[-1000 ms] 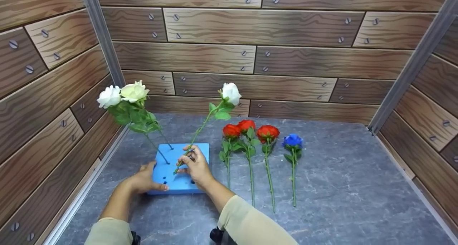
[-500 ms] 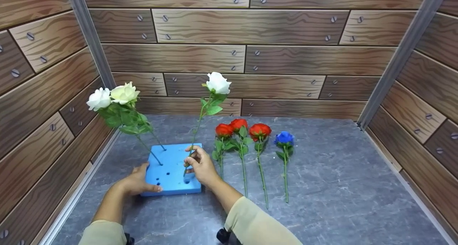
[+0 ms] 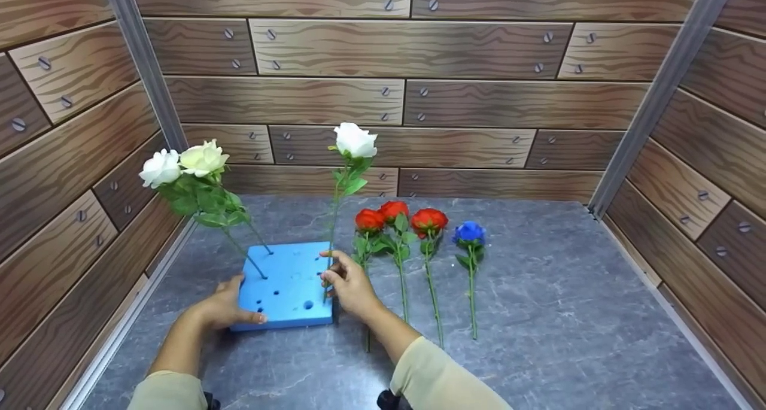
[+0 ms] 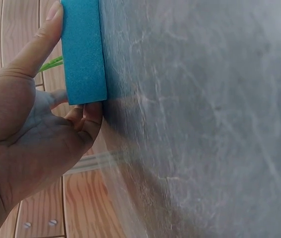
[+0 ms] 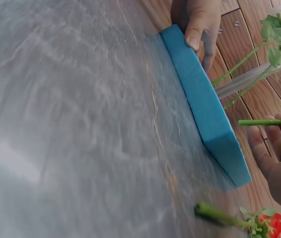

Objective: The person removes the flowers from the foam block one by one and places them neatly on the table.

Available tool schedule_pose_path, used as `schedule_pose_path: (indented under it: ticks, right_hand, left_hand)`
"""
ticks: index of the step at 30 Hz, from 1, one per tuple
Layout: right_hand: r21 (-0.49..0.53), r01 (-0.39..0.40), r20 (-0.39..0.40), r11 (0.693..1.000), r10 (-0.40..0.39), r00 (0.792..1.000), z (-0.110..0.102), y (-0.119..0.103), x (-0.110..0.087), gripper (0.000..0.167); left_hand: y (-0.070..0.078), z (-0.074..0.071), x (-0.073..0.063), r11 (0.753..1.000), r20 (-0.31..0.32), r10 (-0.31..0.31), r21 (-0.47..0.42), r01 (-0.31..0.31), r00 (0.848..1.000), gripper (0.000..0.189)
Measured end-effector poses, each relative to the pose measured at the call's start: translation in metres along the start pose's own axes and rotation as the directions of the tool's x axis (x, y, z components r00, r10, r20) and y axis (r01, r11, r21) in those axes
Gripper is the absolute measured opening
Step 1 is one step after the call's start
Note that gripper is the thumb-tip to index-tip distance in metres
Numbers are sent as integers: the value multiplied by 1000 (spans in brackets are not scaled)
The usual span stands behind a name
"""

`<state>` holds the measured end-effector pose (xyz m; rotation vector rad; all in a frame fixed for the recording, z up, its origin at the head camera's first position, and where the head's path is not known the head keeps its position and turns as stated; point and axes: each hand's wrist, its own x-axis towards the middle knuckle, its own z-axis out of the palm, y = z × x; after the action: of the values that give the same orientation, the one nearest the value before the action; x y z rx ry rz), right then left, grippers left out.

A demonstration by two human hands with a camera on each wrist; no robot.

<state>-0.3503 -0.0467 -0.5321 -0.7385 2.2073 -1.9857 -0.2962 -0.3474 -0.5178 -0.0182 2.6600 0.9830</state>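
Observation:
A blue foam block (image 3: 290, 269) with several holes in its top lies on the table. My left hand (image 3: 224, 308) holds its near left corner, thumb on the front edge and fingers at the left side. The right hand (image 3: 353, 287) pinches the stem of a white rose (image 3: 354, 139) nearly upright over the block's right edge. In the right wrist view, the cut end of that stem (image 5: 259, 122) hangs free, apart from the block. Another white rose (image 3: 160, 168) and a pale yellow rose (image 3: 203, 157) stand in the block, leaning left.
Right of the block lie several flowers: a red rose (image 3: 369, 219), two more beside it, and a blue rose (image 3: 470, 233) farther right. Wood-patterned walls (image 3: 335, 102) enclose the grey marbled table (image 3: 538, 302) at the back and both sides.
My right hand has carried the white rose rightward, from above the block's middle to its right edge, and the stem has become more upright. The left hand keeps its hold on the block.

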Motion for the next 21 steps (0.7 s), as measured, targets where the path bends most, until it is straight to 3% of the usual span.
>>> schedule_pose_path:
  ticks: [13, 21]
  right_hand:
    - [-50, -5, -67, 999, 1, 998, -39, 0, -14, 50]
    - [-74, -29, -86, 997, 22, 996, -68, -2, -26, 44]
  left_hand:
    - [1, 0, 1, 1000, 5, -2, 18, 1, 1000, 135]
    - [2, -1, -2, 1000, 18, -2, 15, 2, 1000, 135]
